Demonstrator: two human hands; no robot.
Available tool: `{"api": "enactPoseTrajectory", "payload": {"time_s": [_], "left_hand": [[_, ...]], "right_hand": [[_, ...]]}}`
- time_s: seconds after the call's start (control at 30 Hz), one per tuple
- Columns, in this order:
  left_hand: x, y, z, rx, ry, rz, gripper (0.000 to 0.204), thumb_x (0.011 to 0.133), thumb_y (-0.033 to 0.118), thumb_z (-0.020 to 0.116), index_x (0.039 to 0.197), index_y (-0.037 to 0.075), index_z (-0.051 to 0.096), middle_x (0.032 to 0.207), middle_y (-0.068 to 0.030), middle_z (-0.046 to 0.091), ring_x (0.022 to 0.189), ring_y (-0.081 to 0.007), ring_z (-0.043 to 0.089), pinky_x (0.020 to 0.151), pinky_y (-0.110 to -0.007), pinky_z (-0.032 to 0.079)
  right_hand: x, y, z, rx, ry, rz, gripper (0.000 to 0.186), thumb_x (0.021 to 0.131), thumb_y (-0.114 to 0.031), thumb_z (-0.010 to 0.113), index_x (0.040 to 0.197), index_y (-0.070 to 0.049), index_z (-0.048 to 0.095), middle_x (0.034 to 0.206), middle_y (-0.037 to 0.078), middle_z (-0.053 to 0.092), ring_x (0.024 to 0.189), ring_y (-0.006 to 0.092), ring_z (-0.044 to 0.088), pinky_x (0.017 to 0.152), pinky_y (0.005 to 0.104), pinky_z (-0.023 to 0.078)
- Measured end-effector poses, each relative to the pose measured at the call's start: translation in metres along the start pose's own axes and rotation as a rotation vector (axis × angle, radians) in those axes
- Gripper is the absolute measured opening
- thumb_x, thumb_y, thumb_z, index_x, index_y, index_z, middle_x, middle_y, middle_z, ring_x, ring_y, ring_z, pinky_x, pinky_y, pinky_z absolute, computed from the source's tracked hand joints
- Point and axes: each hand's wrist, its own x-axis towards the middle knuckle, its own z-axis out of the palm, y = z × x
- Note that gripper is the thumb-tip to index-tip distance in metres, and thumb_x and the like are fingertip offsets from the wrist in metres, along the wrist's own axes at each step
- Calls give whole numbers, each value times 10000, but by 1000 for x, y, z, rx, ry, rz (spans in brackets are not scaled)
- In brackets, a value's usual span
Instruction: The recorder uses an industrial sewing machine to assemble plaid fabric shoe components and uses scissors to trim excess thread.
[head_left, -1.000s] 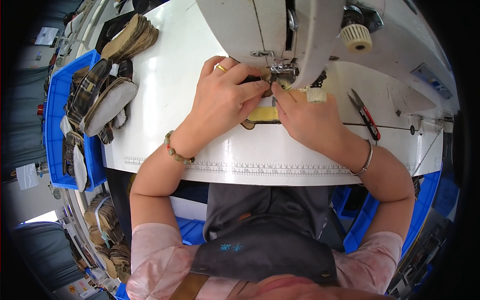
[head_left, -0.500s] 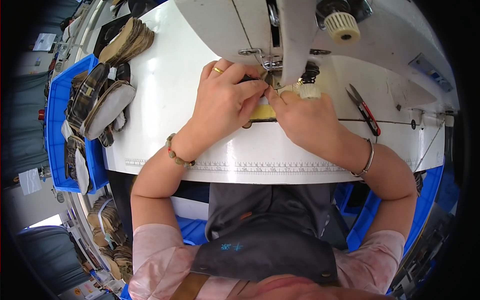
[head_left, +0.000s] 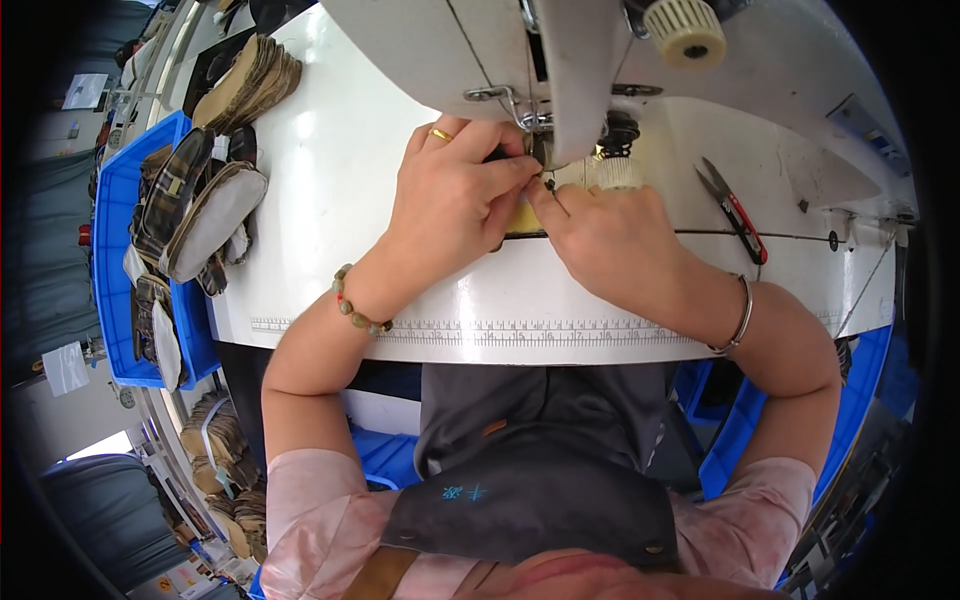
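Snips [head_left: 742, 224], one pair, red-and-black: lying open-bladed on the right of the white tabletop [head_left: 320, 190].
Ruler strip [head_left: 600, 335], one: running along the tabletop's near edge.
Blue bin [head_left: 113, 250], one: standing at the table's left side, holding plaid shoe pieces [head_left: 178, 185], several, and a white-faced sole-shaped piece [head_left: 215, 225] lying tilted on top.
Tan sole-shaped pieces [head_left: 245, 85], one fanned stack: lying beyond the bin.
Banded tan bundle [head_left: 225, 430], one: sitting below the bin in the view.
Grey-blue curtain [head_left: 110, 510], one: hanging at far left.
White sheet [head_left: 66, 369], one: showing above the curtain.
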Motion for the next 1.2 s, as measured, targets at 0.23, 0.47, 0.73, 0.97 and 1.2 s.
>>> {"api": "enactPoseTrajectory", "payload": {"time_s": [0.23,0.47,0.73,0.97,1.2], "left_hand": [[3,5,-1,62,37,25,228,690,20,749,896,116,768,912,4,645,842,-236,597,692,-339,481],[4,10,-5,56,-14,-23,234,731,16,734,948,101,760,900,-16,655,824,-249,628,637,-348,516],[6,15,-14,100,-86,-13,218,749,67,711,957,102,766,942,-20,650,840,-237,635,629,-340,530],[7,9,-7,151,-47,-23,215,825,97,670,1019,91,762,939,-41,691,742,-240,665,582,-344,516],[8,10,-7,169,-60,-22,231,830,116,666,1042,98,757,922,-44,691,705,-230,659,559,-343,511]], "right_hand": [[-2,1,2,-38,-71,2,379,818,-121,614,1180,-24,672,695,25,600,509,149,600,406,310,432],[0,0,3,-13,-37,13,251,775,-119,629,1005,-25,656,673,36,615,537,162,629,441,309,468],[2,1,3,23,11,29,141,744,-98,636,860,-19,645,619,42,617,534,178,642,450,320,483],[5,6,7,-7,1,77,182,738,-83,637,907,-19,658,539,66,599,498,221,642,447,349,487],[4,7,8,23,0,89,113,724,-77,648,831,-45,664,552,73,607,512,235,647,475,359,504]]}}
